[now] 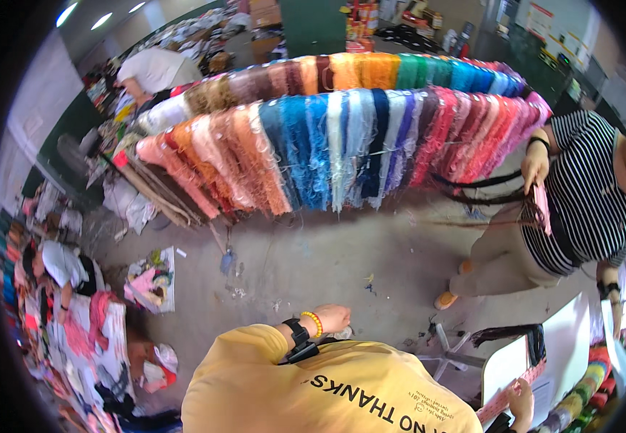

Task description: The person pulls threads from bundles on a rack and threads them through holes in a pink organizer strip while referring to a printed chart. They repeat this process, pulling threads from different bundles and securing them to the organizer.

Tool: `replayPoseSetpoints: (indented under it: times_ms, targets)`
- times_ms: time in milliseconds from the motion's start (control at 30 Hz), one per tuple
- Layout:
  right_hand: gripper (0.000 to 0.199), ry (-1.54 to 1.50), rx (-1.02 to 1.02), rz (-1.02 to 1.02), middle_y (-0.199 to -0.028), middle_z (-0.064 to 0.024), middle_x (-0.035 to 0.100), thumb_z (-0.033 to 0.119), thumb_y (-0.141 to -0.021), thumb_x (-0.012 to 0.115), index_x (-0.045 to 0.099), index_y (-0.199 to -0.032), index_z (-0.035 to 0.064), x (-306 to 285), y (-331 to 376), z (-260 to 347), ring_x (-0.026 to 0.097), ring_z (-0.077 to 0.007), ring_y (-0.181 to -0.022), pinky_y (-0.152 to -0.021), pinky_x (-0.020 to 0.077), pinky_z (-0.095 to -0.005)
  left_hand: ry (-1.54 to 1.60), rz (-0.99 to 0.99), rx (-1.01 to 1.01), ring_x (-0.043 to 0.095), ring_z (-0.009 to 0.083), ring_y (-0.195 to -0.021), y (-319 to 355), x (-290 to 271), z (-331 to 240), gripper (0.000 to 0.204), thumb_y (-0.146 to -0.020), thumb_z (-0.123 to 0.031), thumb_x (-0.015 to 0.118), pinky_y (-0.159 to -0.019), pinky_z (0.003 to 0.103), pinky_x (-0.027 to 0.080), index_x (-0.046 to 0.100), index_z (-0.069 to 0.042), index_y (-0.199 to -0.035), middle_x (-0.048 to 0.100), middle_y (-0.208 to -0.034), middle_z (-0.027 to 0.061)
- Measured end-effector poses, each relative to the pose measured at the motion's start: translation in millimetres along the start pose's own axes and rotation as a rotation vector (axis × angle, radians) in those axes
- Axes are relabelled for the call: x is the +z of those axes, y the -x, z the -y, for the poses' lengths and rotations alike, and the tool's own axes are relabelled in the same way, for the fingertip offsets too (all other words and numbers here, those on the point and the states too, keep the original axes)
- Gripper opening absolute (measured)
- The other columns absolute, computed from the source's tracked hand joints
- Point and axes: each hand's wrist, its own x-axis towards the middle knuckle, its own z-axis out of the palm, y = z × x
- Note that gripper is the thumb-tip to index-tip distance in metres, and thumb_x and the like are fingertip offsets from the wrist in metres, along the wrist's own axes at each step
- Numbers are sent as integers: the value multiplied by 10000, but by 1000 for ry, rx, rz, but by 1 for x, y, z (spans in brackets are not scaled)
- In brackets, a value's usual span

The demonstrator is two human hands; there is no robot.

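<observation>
My left hand (332,318), with a yellow bead bracelet and a black wrist device, hangs in front of my yellow shirt. Its fingers are curled in, and I see nothing in them. At the lower right, my right hand (521,401) is closed at the edge of a pink patterned strip (497,404). A hank of dark yarn (535,346) hangs by the strip's upper end, over a white board or tabletop (572,346). Part of the right hand's grip is hidden.
Long racks of coloured yarn hanks (313,151) stretch across ahead. A co-worker in a striped shirt (580,180) stands at the right, holding dark yarn and a pink piece. A star-shaped chair base (448,353) stands near my right. Another person (68,267) bends over a cluttered table at left.
</observation>
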Motion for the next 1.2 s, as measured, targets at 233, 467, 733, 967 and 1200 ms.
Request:
replayPoseSetpoints:
  times_ms: [233,467,733,967,1200]
  targets:
    - [403,109,-134,54,-933,-194,557,157,-684,609,504,-1033,-15,-6,-36,-9,538,-297,-892,-768,417,-348,237,-117,-130,556,304,-827,29,40,1,223,-786,-255,471,-712,395,431,560,-74,-882,597,-855,128]
    - [518,244,-139,204,-1107,-231,490,369,-788,525,429,-1162,23,-10,-47,14,469,-328,-1044,-884,360,-350,303,-181,-208,555,310,-842,63,65,14,236,-782,-240,446,-725,401,427,562,-60,-880,596,-872,134]
    - [444,245,-310,166,-959,-268,544,303,-773,547,476,-1125,42,-9,-31,49,543,-369,-894,-761,424,-392,262,-157,-278,552,317,-877,81,77,29,236,-780,-219,425,-748,406,427,574,-65,-879,591,-908,147]
    - [445,169,-354,107,-1050,-254,516,274,-774,566,465,-1124,19,-13,-32,42,497,-357,-1000,-835,394,-370,247,-152,-256,551,336,-864,79,73,18,242,-786,-228,420,-742,409,428,572,-70,-888,590,-897,156]
    - [472,136,-377,12,-1075,-239,510,285,-767,578,460,-1141,22,-23,-26,30,490,-355,-1011,-863,382,-375,201,-166,-127,553,341,-809,53,72,4,250,-773,-230,430,-706,412,425,567,-32,-838,584,-834,184]
